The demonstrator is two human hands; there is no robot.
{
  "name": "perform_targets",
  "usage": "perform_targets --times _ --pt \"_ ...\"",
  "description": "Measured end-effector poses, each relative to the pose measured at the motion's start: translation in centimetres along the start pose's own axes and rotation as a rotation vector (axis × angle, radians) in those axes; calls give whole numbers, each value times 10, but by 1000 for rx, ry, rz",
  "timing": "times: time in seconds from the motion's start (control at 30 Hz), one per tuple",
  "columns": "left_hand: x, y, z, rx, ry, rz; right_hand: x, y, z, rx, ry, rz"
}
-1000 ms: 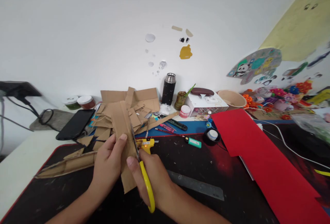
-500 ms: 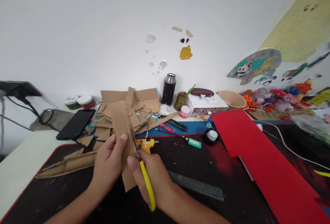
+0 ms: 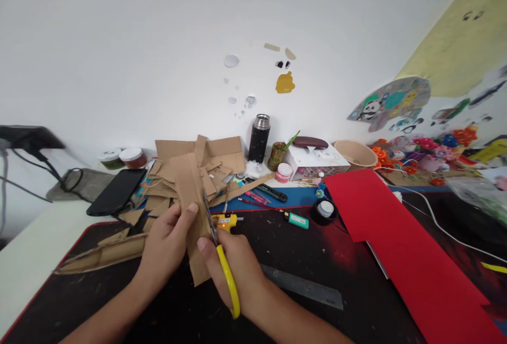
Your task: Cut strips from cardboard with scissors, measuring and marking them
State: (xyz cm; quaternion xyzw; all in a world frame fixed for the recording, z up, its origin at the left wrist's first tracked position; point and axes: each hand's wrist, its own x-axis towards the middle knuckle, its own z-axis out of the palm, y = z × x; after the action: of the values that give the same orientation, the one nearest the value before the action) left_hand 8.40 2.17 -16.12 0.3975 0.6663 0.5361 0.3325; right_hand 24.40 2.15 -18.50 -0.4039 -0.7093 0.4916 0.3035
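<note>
"Cardboard strip [image 3: 199, 221]: where, in the head view?"

"Raised over the dark mat [image 3: 285, 251], mid-bench, its far end before the scrap pile [image 3: 208, 180]. Tilted, long side running away from the person."

"Hands?"

"Near each other, apart. Left hand [image 3: 166, 244] pinches the strip, thumb on top, fingers mostly hidden. Right hand [image 3: 237, 265] grips the scissors [image 3: 227, 275] by the yellow handle."

"Blades?"

"Along the strip's right edge. How far they part, cannot tell. Whether the right thumb touches card, cannot tell either."

"Nearby?"

"Glue gun [image 3: 225, 221] just beyond the right hand, partly covered, orange light showing. Ruler [image 3: 304, 287] flat, right of the right wrist. Lighter [image 3: 297, 220] farther off; red sheet [image 3: 380, 217] beyond that, to the right."

"Left side?"

"Phone [image 3: 116, 191], beside the scraps."
</note>
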Motion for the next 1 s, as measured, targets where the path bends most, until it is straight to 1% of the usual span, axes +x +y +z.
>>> perform_targets --times 0.07,0.13,0.3,0.47,0.63,0.83,1.0 --pt "4 3 -4 30 -7 13 0 0 0 3 2 -23" --pt "8 6 -7 21 15 41 0 1 0 -4 -21 -29" --pt "12 10 -11 -11 29 79 0 3 -2 -42 -100 3" --pt "12 7 -13 11 -7 62 0 4 -2 -78 -148 13" --pt "16 2 -15 9 -39 44 0 -2 -5 -91 -187 28" --pt "16 9 -14 35 -65 30 0 -4 -12 4 -262 46" --pt "14 11 -12 132 -58 72 0 4 -9 103 -243 46"
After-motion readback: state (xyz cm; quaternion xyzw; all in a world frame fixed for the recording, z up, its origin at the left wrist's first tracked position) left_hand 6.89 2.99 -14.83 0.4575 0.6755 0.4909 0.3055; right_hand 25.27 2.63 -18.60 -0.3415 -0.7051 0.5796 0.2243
